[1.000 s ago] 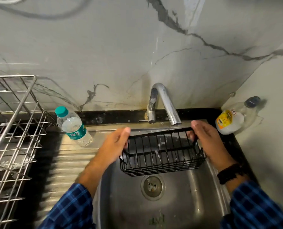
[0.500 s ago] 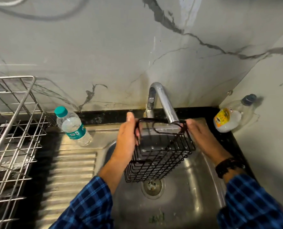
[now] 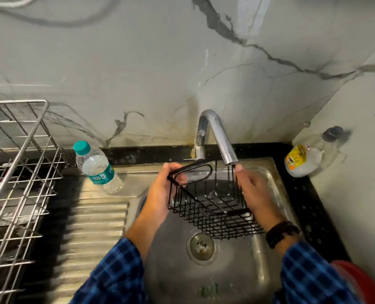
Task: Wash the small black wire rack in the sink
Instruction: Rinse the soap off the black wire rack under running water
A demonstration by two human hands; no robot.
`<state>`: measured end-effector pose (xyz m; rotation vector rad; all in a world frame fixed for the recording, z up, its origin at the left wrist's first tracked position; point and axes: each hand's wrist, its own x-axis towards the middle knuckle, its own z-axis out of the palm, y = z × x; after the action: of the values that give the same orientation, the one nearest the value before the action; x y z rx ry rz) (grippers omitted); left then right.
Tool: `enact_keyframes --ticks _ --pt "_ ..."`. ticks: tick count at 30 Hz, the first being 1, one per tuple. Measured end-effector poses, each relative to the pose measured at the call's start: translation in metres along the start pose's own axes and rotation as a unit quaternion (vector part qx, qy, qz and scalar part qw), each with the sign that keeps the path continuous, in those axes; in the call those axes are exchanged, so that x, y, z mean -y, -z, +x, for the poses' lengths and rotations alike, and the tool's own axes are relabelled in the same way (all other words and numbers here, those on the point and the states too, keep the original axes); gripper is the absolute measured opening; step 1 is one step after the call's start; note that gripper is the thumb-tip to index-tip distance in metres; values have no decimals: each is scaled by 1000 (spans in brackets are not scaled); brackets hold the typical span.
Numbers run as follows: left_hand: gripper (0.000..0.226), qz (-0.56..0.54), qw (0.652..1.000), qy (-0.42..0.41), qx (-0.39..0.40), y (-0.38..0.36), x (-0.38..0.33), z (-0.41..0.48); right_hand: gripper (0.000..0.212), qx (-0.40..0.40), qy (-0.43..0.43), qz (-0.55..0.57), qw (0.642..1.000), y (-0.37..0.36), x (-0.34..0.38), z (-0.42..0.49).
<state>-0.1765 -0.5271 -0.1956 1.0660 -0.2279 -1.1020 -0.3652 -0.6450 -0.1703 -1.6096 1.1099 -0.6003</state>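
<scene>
Small black wire rack (image 3: 213, 202) held tilted above the steel sink (image 3: 267, 279), directly beneath the spout of the chrome tap (image 3: 217, 137), its open side turned up and toward the far wall. Left hand (image 3: 160, 194) wrapped round the rack's left end, grip clamped on the rounded wire loop at the far-left corner, fingers (image 3: 172, 166) curled over the top wire. Right hand (image 3: 255, 194) on the rack's right side, grip closed round the right edge wires, thumb up near the tap's mouth. Black band (image 3: 280, 233) on the right wrist; blue checked sleeves (image 3: 116, 275) on both forearms. Whether water runs from the tap: cannot tell, though the wires look wet and glinting inside the rack. Round drain (image 3: 202, 245) in the sink floor, just near of the rack and below it, a few green scraps nearer still on the basin floor. To the left, ribbed draining board (image 3: 94, 227), and on its far edge a clear water bottle (image 3: 99, 170) with a teal cap, leaning. Further left, a large silver wire dish rack (image 3: 18, 172). At far right, on the dark counter (image 3: 302, 200) in the corner, a clear soap bottle (image 3: 302, 159) with a yellow label, lying tilted against the wall. Red rim of some object (image 3: 362, 279) at near right, mostly hidden by the sleeve. Grey-veined marble wall (image 3: 138, 62) behind.
</scene>
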Motion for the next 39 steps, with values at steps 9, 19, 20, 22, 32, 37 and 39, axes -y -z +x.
enact_keyframes --ticks 9,19,20,22,32,37,39 --pt "42 416 897 26 149 -32 -45 5 70 106 -118 -81 984 19 39 60" --pt "39 79 979 188 -14 -32 20 -15 61 -124 96 -349 924 -45 27 -31" --pt "39 53 979 197 -14 -28 25 -17 68 -101 84 -371 919 -48 25 -37" --pt "40 -16 978 209 2 -21 32 -24 74 -16 92 -404 910 -51 28 -51" --pt "37 -156 960 231 -2 -11 46 -46 67 163 288 -463 822 -17 14 -65" --pt "40 -186 960 208 -21 -15 38 -48 63 78 132 -393 907 6 -2 -23" --pt "40 -203 959 198 -26 -11 40 -50 63 23 71 -358 931 20 -23 -22"
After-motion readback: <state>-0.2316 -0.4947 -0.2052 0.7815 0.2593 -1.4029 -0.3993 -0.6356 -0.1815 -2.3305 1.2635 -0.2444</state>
